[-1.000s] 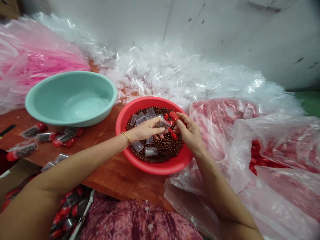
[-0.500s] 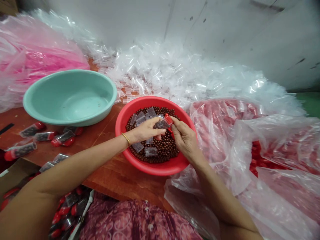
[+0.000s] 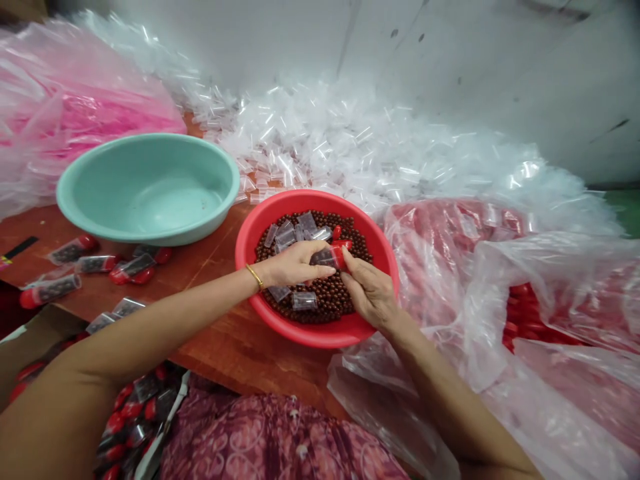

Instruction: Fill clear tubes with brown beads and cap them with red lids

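Over the red basin (image 3: 323, 339) my left hand (image 3: 293, 263) is closed around a small clear plastic tube (image 3: 324, 257) with dark contents. My right hand (image 3: 371, 287) pinches the red cap (image 3: 341, 252) at the tube's right end. Whether the cap is fully seated is hard to see behind the fingers. Below both hands, the basin holds many small brown beads (image 3: 333, 300). Among the beads lie several clear tubes (image 3: 304, 301), mostly on the left side, and a loose red piece (image 3: 337, 231) beyond the hands.
At left stands a turquoise basin (image 3: 150, 230). Filled red-capped tubes (image 3: 97, 264) lie before it, and more fill a box (image 3: 133, 427) lower left. Clear tubes (image 3: 325, 140) are heaped along the wall. Plastic bags hold red caps (image 3: 530, 313) at right and pink pieces (image 3: 100, 120) at left.
The tube and red cap have tilted and come slightly lower between my hands. My right hand has shifted a little downward, its fingers still at the cap. The whole view has moved slightly.
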